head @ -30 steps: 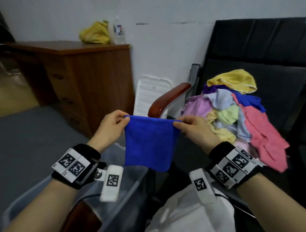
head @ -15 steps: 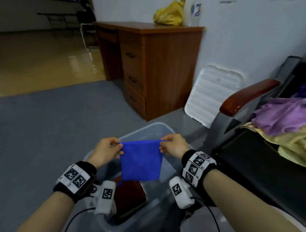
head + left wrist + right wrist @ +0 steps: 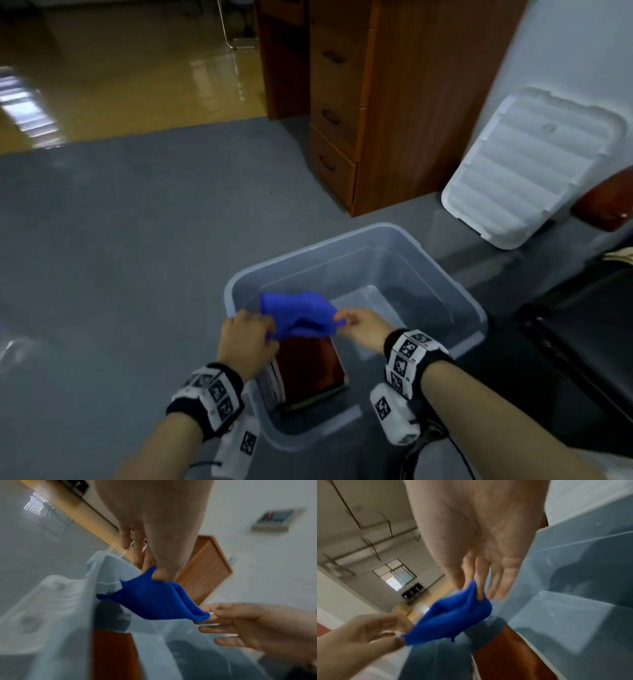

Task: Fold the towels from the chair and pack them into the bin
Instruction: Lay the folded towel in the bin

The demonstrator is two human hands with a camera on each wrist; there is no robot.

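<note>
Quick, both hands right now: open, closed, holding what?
Left hand: closed, pinching one end of the blue towel over the bin.
Right hand: closed, pinching the towel's other end.

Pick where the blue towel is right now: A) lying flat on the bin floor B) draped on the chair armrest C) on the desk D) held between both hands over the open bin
D: the left hand and right hand each pinch an end of the blue towel, which hangs above the clear bin and is not yet set down inside.
</note>
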